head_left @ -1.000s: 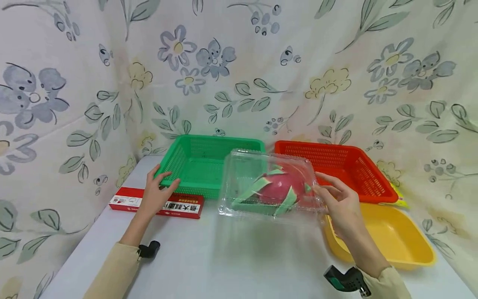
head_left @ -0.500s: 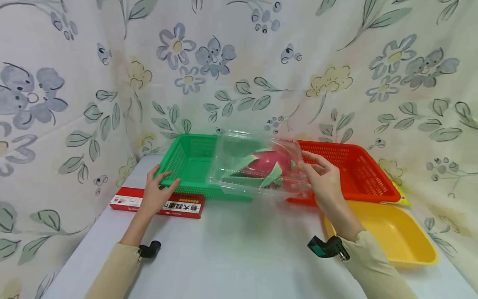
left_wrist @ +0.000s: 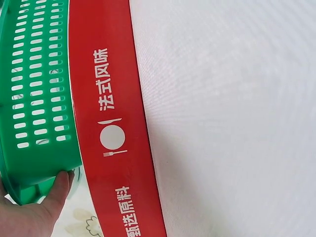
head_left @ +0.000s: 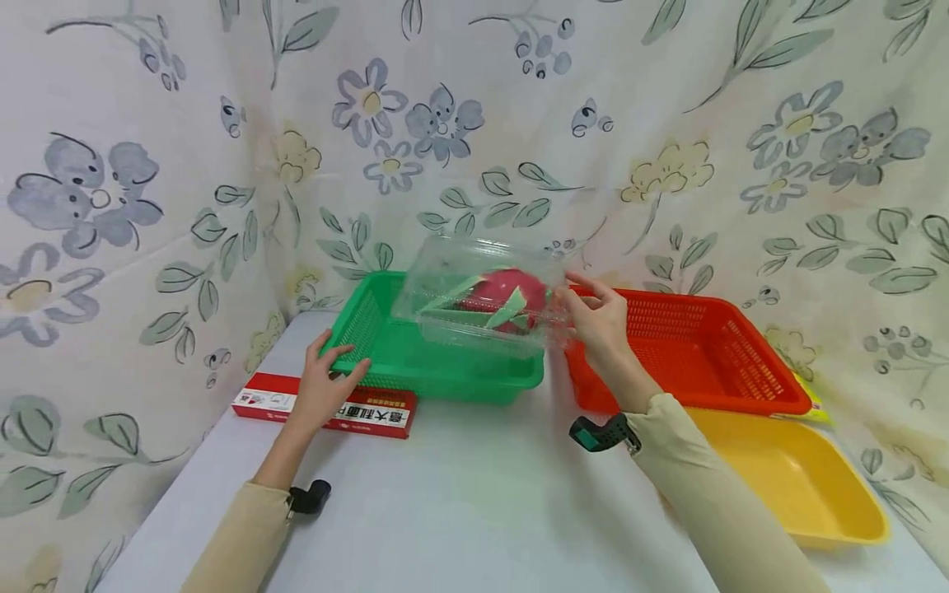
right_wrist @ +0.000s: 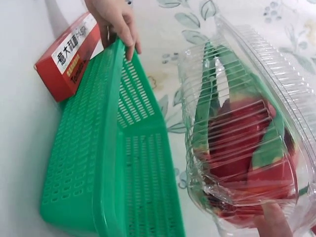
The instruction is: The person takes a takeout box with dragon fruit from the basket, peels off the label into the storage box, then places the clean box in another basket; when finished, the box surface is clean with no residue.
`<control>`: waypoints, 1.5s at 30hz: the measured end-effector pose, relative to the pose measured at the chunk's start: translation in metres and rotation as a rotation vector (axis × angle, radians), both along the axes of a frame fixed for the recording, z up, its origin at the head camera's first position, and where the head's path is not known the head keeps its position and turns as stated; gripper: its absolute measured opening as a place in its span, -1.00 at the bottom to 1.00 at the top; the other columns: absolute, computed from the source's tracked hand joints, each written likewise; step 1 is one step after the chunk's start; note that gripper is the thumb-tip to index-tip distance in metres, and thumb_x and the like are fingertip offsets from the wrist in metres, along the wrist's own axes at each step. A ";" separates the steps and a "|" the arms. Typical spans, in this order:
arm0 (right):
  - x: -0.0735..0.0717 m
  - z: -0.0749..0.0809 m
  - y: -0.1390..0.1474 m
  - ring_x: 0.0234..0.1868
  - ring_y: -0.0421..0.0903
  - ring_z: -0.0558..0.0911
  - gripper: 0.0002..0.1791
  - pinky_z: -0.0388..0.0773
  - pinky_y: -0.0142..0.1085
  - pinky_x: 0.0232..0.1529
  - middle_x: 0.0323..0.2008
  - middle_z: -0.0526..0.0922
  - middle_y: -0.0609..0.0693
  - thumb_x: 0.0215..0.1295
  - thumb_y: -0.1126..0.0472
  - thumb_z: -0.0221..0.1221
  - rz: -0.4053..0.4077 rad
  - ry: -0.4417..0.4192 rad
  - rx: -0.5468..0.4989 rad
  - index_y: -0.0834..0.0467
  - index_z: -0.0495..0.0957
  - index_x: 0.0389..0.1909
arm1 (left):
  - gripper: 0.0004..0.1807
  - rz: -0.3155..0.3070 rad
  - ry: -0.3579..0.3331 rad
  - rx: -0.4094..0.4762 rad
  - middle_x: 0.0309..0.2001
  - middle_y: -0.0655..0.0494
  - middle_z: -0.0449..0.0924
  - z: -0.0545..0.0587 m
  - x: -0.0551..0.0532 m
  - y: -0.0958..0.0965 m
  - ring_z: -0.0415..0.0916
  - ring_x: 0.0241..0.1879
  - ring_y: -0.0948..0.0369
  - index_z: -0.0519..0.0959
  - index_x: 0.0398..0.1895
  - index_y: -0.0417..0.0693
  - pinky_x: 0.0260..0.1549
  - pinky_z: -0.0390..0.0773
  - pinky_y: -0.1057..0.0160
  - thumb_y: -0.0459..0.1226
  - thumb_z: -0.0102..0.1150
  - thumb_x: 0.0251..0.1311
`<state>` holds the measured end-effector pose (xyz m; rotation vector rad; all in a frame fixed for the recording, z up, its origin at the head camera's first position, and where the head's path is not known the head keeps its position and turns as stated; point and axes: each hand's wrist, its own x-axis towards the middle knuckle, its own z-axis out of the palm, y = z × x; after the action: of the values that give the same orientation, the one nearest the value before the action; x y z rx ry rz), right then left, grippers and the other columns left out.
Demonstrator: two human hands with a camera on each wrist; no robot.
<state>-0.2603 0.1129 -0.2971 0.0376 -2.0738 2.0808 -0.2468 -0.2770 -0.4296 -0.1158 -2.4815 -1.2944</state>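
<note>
My right hand (head_left: 602, 325) pinches the right end of a clear plastic clamshell box (head_left: 417, 290), with the thumb on its near side in the right wrist view. Inside the box lies a pink dragon fruit (head_left: 511, 290) with green scales. The box is tilted and held up over the green basket (head_left: 445, 380), overlapping its right part in the head view. At the basket's near left corner, my left hand (head_left: 324, 387) grips the rim. Its fingers (right_wrist: 129, 37) reach over the edge, and the thumb (left_wrist: 60, 190) presses the outer wall.
A long red carton (head_left: 381, 413) with white lettering lies along the green basket's near side. To the right stand a red basket (head_left: 685, 358) and a yellow tub (head_left: 797, 478) in front of it. A yellow-green packet (head_left: 815, 405) shows beside the red basket. Flowered cloth (head_left: 482, 123) hangs behind.
My right hand has carried the clamshell box leftward and away from me, from above the white table to over the green basket. The left hand has kept its grip on the basket's corner.
</note>
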 end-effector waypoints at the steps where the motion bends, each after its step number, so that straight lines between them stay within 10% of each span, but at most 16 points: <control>1: -0.005 -0.001 -0.004 -0.20 -0.04 0.65 -0.51 0.67 -0.31 -0.33 -0.20 0.61 0.03 0.34 0.14 0.22 -0.001 0.003 -0.002 0.10 0.50 0.28 | -0.35 0.000 -0.001 0.003 0.54 -0.15 -0.21 -0.001 0.000 0.000 -0.02 0.44 -0.19 0.40 0.29 -0.34 0.22 0.34 -0.19 -0.03 0.19 0.33; 12: -0.043 -0.018 -0.041 -0.43 -0.05 0.68 -0.50 0.68 -0.18 -0.41 -0.15 0.56 0.20 0.37 0.25 0.16 0.043 -0.034 -0.010 0.18 0.42 0.32 | -0.35 0.003 -0.006 0.000 0.54 -0.14 -0.20 -0.003 -0.001 -0.002 0.00 0.44 -0.19 0.41 0.28 -0.33 0.21 0.37 -0.18 -0.03 0.22 0.31; 19: -0.059 -0.034 -0.057 -0.43 -0.12 0.68 -0.49 0.65 -0.29 -0.52 -0.14 0.64 0.27 0.33 0.22 0.18 -0.012 -0.070 0.170 0.16 0.45 0.30 | -0.39 0.010 -0.008 0.002 0.54 -0.12 -0.20 0.002 -0.002 0.001 0.05 0.40 -0.19 0.41 0.29 -0.28 0.22 0.35 -0.19 -0.05 0.20 0.33; 33: -0.063 -0.051 -0.093 -0.61 -0.12 0.53 -0.52 0.49 -0.28 -0.55 -0.50 0.60 0.05 0.37 0.21 0.16 -0.026 -0.098 0.383 0.15 0.44 0.29 | -0.34 0.005 -0.032 0.018 0.54 -0.11 -0.21 0.002 0.001 -0.001 0.05 0.40 -0.19 0.41 0.30 -0.28 0.21 0.36 -0.17 -0.02 0.23 0.30; 45: -0.063 -0.056 -0.104 -0.66 -0.06 0.53 -0.54 0.62 -0.10 -0.43 -0.06 0.54 0.19 0.40 0.20 0.09 0.049 -0.163 0.461 0.13 0.35 0.29 | -0.36 0.007 -0.030 0.014 0.55 -0.12 -0.21 0.004 0.002 0.000 0.03 0.42 -0.17 0.40 0.30 -0.30 0.22 0.37 -0.16 -0.04 0.21 0.32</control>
<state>-0.3233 0.0086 -0.3527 -0.0139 -2.6331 1.6319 -0.2446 -0.2769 -0.4258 -0.0853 -2.4956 -1.3199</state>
